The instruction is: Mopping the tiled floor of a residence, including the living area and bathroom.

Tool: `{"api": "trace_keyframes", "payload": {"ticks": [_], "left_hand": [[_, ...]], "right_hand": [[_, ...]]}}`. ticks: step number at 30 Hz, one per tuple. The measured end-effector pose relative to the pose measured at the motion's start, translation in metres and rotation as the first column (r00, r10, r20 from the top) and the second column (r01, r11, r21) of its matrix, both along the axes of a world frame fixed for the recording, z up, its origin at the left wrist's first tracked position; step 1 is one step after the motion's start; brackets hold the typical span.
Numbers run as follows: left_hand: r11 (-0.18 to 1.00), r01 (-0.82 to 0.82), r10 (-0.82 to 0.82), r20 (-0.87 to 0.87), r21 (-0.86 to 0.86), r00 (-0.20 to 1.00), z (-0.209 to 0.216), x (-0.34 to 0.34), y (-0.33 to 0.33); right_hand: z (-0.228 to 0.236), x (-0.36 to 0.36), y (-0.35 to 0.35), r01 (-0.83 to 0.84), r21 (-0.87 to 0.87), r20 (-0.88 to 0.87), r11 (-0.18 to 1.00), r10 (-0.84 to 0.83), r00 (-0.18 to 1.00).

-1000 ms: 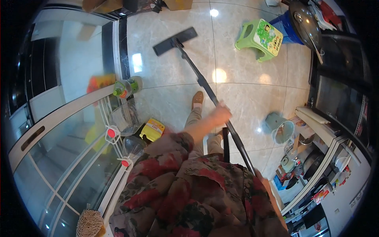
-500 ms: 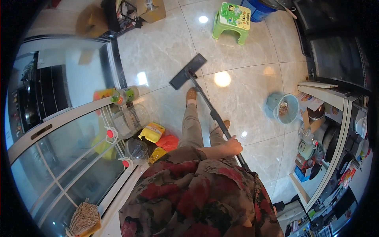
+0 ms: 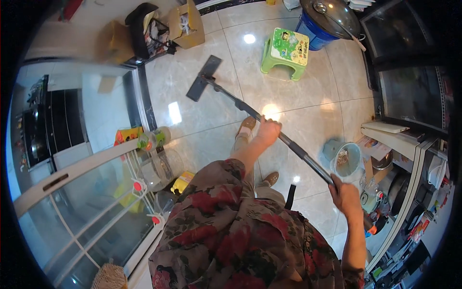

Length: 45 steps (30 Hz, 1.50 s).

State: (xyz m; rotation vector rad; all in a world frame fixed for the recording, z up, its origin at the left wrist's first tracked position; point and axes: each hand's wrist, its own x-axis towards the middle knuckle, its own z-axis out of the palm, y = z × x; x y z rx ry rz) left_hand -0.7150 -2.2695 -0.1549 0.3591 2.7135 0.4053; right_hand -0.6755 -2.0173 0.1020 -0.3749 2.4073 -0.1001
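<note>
A flat mop (image 3: 227,91) stretches diagonally across the view, its dark rectangular head lying on the tiled floor at the upper left. Partway down the pole, my left hand (image 3: 268,130) is wrapped round the shaft. Closer to the handle's end, at the right, my right hand (image 3: 344,195) grips the same pole. An orange tip shows behind my right forearm. Below the pole, my feet in brown shoes (image 3: 247,126) stand on the tiles. A flowered garment covers the lower middle of the view.
A green stool (image 3: 288,50) stands ahead, beside a blue tub (image 3: 313,31) with a lid. Pale blue bins (image 3: 346,161) stand right, near loaded shelves (image 3: 394,168). Left are a glazed sliding door (image 3: 91,192), bottles and a yellow jug (image 3: 183,183). Cardboard boxes (image 3: 195,26) sit far left.
The mop head has moved left and slightly away across the floor. My left hand has moved forward and left. My right hand, hidden before, now shows on the upper pole at the right.
</note>
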Motion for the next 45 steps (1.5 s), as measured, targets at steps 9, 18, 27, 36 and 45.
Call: {"api": "trace_keyframes", "payload": {"ticks": [9, 18, 27, 36, 45], "left_hand": [[0.995, -0.088, 0.085, 0.075, 0.05, 0.994, 0.008, -0.119, -0.081], [0.958, 0.267, -0.27, 0.021, 0.1, 0.963, -0.01, -0.181, -0.038], [0.9, 0.433, -0.435, -0.163, -0.049, 0.886, -0.059, -0.29, -0.08], [0.897, 0.396, -0.422, -0.109, -0.198, 0.9, -0.082, -0.299, -0.095], [0.716, 0.676, -0.676, -0.069, 0.174, 0.733, -0.023, -0.06, -0.046]], "right_hand": [[0.014, -0.147, -0.08, -0.003, -0.018, 0.011, 1.0, 0.004, 1.0], [0.0, -0.105, -0.079, 0.489, -0.007, 0.108, 0.872, -0.485, 0.868], [-0.08, -0.128, -0.143, 0.774, -0.105, 0.308, 0.624, -0.719, 0.622], [-0.123, -0.13, -0.158, 0.782, -0.169, 0.377, 0.599, -0.694, 0.613], [-0.026, 0.051, -0.113, 0.794, 0.121, 0.507, 0.596, -0.725, 0.467]]}}
